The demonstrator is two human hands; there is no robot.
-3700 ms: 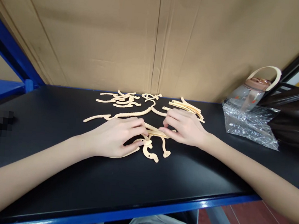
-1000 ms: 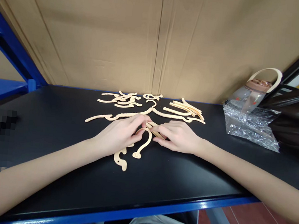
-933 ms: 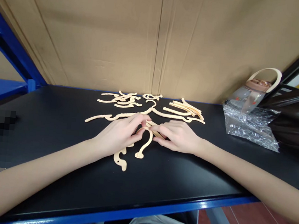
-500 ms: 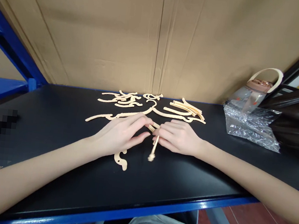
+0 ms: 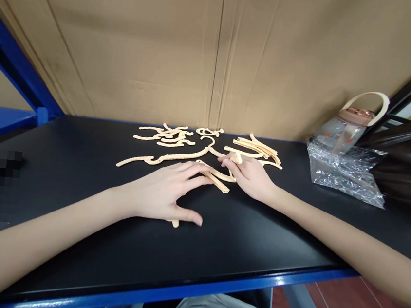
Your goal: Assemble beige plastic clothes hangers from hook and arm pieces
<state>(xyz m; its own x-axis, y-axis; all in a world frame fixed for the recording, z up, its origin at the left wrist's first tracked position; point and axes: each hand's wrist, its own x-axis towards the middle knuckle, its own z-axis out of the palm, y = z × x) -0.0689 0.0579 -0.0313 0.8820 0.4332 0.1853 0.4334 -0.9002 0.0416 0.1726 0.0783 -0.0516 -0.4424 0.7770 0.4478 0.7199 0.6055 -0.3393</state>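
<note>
Thin pale wooden cut-out pieces lie on a black shelf top point(image 5: 75, 209). My left hand point(image 5: 167, 191) lies flat with fingers spread, covering a small curved piece point(image 5: 175, 223) of which only a tip shows. Its fingertips touch a straight strip point(image 5: 217, 182). My right hand point(image 5: 249, 176) is closed in a pinch on a curved hook-shaped piece point(image 5: 221, 176), lifting one end near a stack of arcs point(image 5: 255, 149). A long wavy piece point(image 5: 161, 158) lies behind my left hand.
A cluster of small curly pieces point(image 5: 168, 136) sits near the cardboard back wall point(image 5: 216, 52). At the right are a crinkled clear plastic bag point(image 5: 343, 171), a bottle with a loop handle point(image 5: 348, 125) and a dark bag point(image 5: 406, 165). The shelf has a blue front edge point(image 5: 214, 284).
My right hand has carried the hook-shaped piece back and to the right, toward the stack of arcs. My left hand let go, flattened out and now covers the small curved piece.
</note>
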